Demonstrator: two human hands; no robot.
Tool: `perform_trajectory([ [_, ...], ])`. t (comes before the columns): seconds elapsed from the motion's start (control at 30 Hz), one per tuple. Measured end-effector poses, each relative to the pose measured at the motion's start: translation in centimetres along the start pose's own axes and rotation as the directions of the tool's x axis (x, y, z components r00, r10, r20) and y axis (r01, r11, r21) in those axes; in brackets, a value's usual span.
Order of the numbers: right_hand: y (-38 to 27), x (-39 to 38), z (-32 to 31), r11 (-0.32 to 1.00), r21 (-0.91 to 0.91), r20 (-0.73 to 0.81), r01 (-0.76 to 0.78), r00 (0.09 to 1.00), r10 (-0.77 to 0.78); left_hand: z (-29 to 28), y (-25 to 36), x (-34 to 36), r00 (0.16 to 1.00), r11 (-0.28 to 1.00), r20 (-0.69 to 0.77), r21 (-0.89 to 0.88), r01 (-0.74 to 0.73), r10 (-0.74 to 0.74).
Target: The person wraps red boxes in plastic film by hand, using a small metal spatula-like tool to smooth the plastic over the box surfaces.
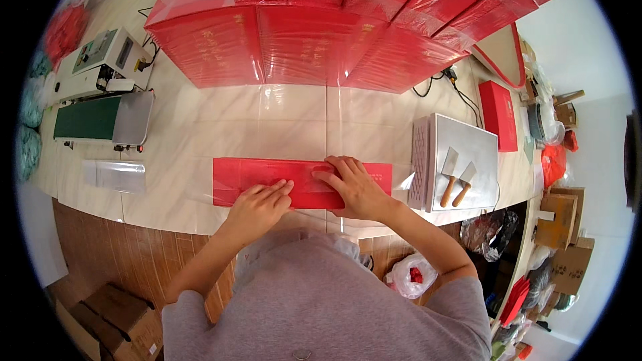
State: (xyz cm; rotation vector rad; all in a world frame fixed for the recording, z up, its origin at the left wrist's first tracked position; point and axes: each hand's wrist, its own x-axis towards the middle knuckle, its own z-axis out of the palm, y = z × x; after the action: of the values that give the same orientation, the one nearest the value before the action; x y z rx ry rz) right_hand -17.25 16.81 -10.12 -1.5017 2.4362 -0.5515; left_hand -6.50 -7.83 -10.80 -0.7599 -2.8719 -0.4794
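A long flat red box lies crosswise on the table before me, with clear film showing beyond both its ends. On its near side rests my left hand, fingers stretched out over the top, thumb partly hidden. My right hand spans the box right of its middle. Its fingers reach the far edge, the thumb lies on top, and the heel of the hand comes down at the near edge. To its right stands a low silver metal box bearing two scrapers with wooden handles.
Film-wrapped red boxes are stacked at the back. A sealing machine with a green belt stands left, near a stack of clear film. Right are another red box and black cables. A white bag sits below the table.
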Motion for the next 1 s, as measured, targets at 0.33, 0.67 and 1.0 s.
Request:
perform_trajectory([
  [0.33, -4.8, -4.1, -2.4, 0.982, 0.044, -0.082, -0.183, 0.979, 0.186, 0.0, -0.2, 0.4, 0.999, 0.999, 0.051, -0.046, 0.017, -0.015],
  [0.67, 1.5, -13.1, -4.8, 0.796, -0.073, -0.396, -0.601, 0.750, 0.530, 0.1, -0.4, 0.7, 0.998, 0.993, 0.010, -0.106, 0.061, -0.060],
  [1.0, -0.6, -7.6, -0.5, 0.840, 0.108, -0.802, -0.531, 0.453, 0.390, -0.1, -1.1, 2.1, 0.953, 0.878, 0.003, -0.389, 0.280, -0.303],
])
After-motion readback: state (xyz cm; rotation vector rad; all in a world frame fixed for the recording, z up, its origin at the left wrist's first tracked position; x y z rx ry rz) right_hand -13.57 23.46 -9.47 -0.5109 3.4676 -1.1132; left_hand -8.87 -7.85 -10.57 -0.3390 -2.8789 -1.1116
